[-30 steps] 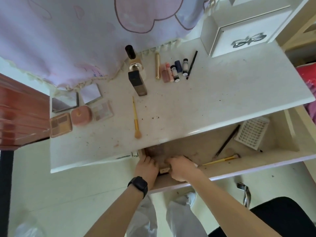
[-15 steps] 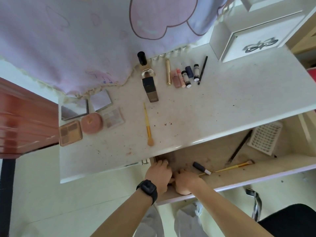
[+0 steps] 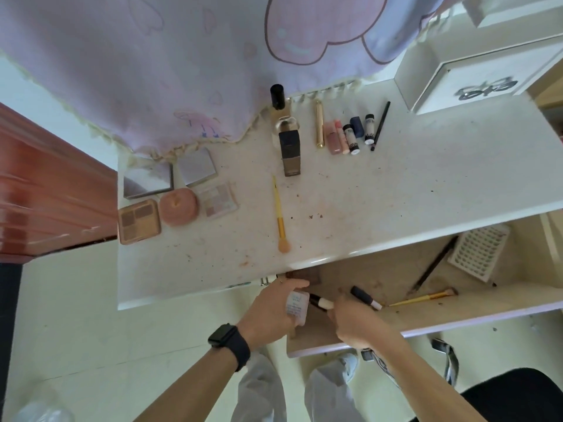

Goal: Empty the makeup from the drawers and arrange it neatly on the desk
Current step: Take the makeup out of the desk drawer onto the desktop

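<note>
Newly lifted: left hand (image 3: 268, 312) grips clear case (image 3: 297, 309), right hand (image 3: 356, 324) grips leftward-pointing tube (image 3: 320, 302).

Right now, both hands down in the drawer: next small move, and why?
Likely lift both hands out and up to the desk. The left hand has a grip on a small clear box, and the right hand appears to pinch a black-capped tube; the drawer holds more.

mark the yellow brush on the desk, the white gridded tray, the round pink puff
yellow brush on the desk (image 3: 278, 208): head view, mid handle
white gridded tray (image 3: 478, 252): head view, centre
round pink puff (image 3: 178, 207): head view, top
</note>
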Available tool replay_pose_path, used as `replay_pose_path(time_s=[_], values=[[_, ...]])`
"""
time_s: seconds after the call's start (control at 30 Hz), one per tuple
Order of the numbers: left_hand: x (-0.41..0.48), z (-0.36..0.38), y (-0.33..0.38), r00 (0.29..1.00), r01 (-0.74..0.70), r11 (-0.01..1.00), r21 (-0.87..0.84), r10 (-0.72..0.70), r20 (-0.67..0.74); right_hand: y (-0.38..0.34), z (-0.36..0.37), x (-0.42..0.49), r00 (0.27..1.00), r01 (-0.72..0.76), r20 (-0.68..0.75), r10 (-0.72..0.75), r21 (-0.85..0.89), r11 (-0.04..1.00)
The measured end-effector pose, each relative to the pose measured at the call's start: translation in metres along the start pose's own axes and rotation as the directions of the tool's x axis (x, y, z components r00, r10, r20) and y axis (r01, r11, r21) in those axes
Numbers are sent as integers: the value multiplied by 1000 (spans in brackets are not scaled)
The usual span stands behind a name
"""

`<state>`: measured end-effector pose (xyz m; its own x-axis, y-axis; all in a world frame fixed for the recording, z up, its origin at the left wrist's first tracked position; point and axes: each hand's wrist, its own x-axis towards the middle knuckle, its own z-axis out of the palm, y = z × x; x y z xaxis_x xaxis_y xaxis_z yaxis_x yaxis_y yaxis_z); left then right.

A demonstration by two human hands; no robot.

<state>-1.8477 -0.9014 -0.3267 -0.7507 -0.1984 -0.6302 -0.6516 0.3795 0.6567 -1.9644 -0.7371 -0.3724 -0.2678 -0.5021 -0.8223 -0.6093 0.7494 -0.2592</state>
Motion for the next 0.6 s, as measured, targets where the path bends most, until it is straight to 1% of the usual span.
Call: replay_pose_path(time_s=[0.03, 0.1, 0.13, 0.17, 0.2, 0.27, 0.33, 0.37, 0.4, 0.43, 0.47, 0.5, 0.53, 0.6], values=[[-10, -7, -2, 1000, -1, 997, -72, 0, -7, 3, -1, -9, 998, -13, -57, 19, 105, 994], [-29, -23, -5, 999, 5, 980, -199, -13, -39, 5, -3, -28, 992, 20, -127, 14, 263, 965], [-37, -33, -7, 998, 5, 969, -245, -21, -61, 1, -5, -36, 988, 52, -151, -1, 335, 941], [-44, -44, -10, 995, 4, 959, -283, -32, -95, -6, -7, -42, 987, 80, -164, -4, 460, 884], [-50, -56, -15, 989, -5, 947, -322, -42, -140, -18, -12, -47, 986, 116, -167, -17, 609, 785], [-60, -80, -28, 964, -21, 917, -397, -87, -250, -46, -22, -51, 984, 176, -162, -75, 812, 556], [-67, -105, -46, 911, -25, 879, -476, -176, -372, -79, -33, -47, 978, 204, -169, -124, 909, 364], [-70, -117, -57, 878, -27, 852, -523, -230, -420, -96, -38, -43, 975, 213, -178, -136, 925, 314], [-72, -128, -68, 843, -32, 821, -569, -284, -458, -113, -43, -38, 971, 230, -197, -139, 927, 297], [-73, -139, -79, 809, -37, 795, -606, -333, -485, -129, -46, -30, 966, 253, -224, -126, 918, 304], [-74, -148, -90, 778, -44, 774, -632, -370, -507, -146, -50, -22, 961, 278, -257, -107, 909, 312], [-73, -156, -101, 754, -44, 760, -648, -400, -521, -160, -52, -12, 953, 301, -293, -79, 889, 344], [-72, -162, -109, 738, -48, 749, -661, -420, -529, -173, -54, -3, 940, 329, -338, -53, 850, 412], [-69, -171, -119, 717, -62, 747, -662, -428, -550, -194, -59, 14, 902, 354, -431, -21, 713, 605]])
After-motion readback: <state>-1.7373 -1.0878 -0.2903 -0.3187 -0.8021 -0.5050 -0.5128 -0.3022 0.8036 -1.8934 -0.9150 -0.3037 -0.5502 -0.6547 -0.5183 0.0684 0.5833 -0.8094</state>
